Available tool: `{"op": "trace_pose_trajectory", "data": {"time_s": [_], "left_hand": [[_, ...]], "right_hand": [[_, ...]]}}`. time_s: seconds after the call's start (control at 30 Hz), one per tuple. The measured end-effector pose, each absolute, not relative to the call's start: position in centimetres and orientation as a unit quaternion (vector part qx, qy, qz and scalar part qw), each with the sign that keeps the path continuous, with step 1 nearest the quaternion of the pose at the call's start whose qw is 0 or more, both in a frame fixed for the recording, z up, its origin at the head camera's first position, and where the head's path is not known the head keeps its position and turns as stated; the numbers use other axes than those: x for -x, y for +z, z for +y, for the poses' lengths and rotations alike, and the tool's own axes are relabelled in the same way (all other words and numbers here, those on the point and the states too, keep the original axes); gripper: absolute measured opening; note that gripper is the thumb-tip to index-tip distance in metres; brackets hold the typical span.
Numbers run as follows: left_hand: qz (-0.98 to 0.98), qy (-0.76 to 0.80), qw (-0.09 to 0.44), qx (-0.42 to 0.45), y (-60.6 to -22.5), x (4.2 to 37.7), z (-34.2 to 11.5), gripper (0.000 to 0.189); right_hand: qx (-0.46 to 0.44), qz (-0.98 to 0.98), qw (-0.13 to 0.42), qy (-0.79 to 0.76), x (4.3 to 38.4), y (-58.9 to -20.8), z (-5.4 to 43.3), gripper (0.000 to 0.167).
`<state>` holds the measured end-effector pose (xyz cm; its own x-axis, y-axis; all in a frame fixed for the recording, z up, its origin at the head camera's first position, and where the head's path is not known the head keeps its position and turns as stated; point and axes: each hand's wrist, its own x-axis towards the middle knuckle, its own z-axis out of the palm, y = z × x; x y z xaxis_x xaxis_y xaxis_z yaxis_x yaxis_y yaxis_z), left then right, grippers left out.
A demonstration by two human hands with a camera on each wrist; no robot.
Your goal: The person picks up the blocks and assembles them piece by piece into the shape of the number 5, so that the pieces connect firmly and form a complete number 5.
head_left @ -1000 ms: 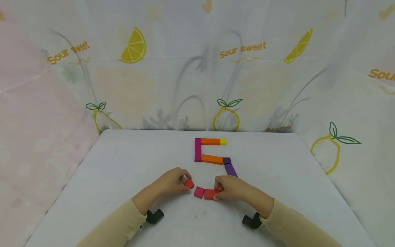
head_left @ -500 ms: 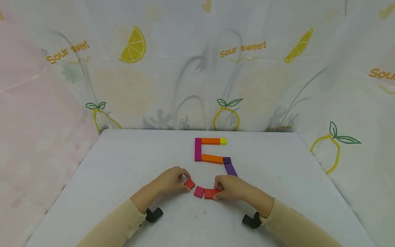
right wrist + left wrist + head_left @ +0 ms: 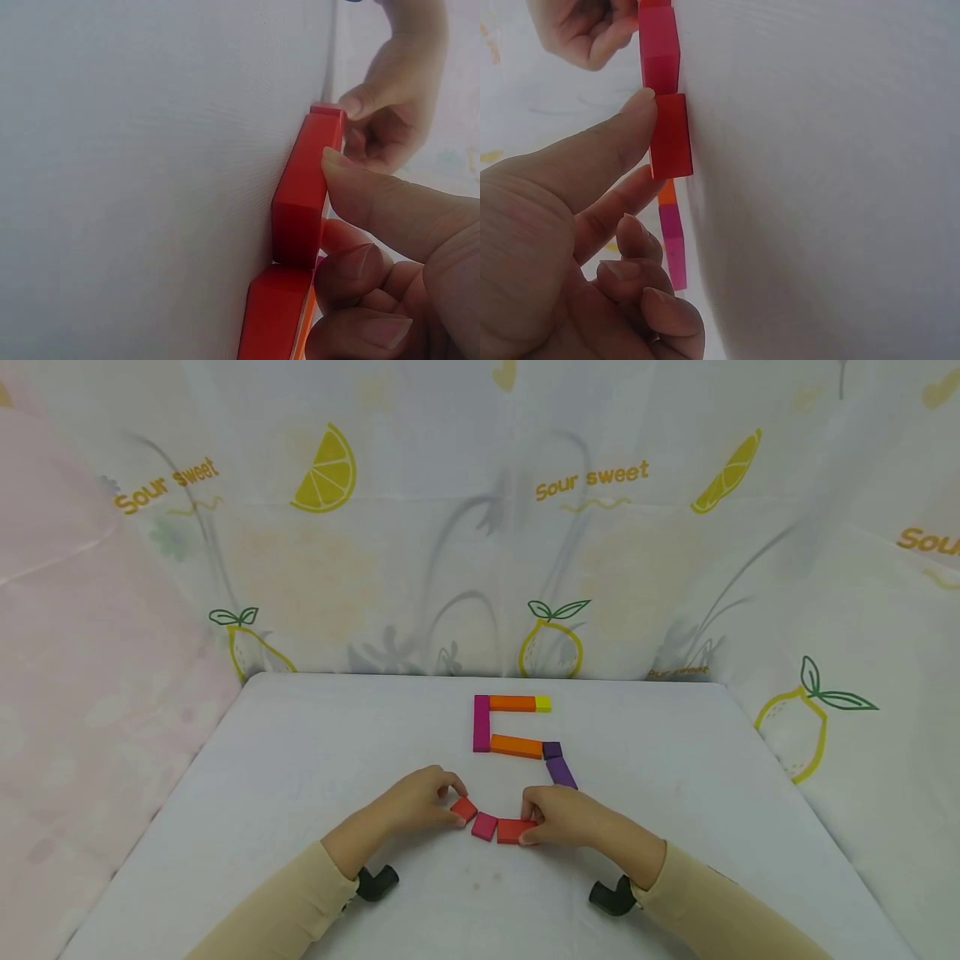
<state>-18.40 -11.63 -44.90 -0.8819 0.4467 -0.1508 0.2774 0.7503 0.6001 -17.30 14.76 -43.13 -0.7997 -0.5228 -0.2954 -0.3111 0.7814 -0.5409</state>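
Observation:
My left hand pinches a small red block between thumb and index finger, close to the left of a small pink block. To the right of the pink block lies a longer red block. Thumb and index finger of my right hand pinch that longer block at its right part. In the right wrist view, another red block adjoins its near end; the hand hides this one in the head view. The left wrist view shows the small red block touching or nearly touching the pink one.
Farther back on the white table, a magenta block joins an orange block with a yellow block at its end. A second orange block leads to a dark purple block and a longer purple block.
My left hand has slid the small red block slightly right and toward me, narrowing its gap to the pink block. The right hand keeps its place on the longer red block.

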Motion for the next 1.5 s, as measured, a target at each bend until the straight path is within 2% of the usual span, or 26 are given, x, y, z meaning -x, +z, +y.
{"op": "trace_pose_trajectory", "data": {"time_s": [0.67, 1.5], "left_hand": [[0.923, 0.293, 0.145, -0.202, -45.3, 18.55, -11.77, 0.03], [0.919, 0.302, 0.169, -0.189, -45.21, 19.08, -12.15, 0.027]], "right_hand": [[0.225, 0.917, 0.225, -0.243, 17.33, -43.15, 14.77, 0.022], [0.229, 0.916, 0.22, -0.245, 17.26, -43.21, 14.8, 0.023]]}}
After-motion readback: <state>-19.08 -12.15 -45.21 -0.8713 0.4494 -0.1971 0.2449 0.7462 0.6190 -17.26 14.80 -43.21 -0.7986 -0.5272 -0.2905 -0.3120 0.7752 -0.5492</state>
